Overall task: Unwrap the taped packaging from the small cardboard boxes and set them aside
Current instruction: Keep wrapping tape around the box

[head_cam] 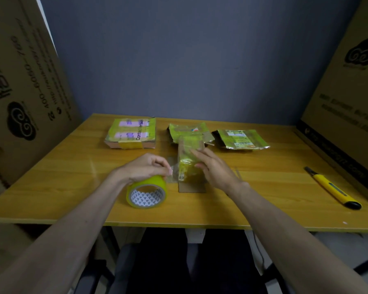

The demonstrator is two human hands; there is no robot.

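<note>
In the head view, our left hand (146,167) pinches a clear tape end just above the tape roll (146,192), and our right hand (212,166), fingers spread, steadies the small box (188,164) standing at the middle of the table (263,187). We judge the tape may tear or tip the box. The box is brown, under glossy yellow-green wrap.

Both forearms reach in over the table (263,187). Left hand (146,167) sits knuckles-up left of the small box (189,164), fingers curled, pinching clear tape. Right hand (215,166) rests against the box's right side, fingers mostly straight.
</note>
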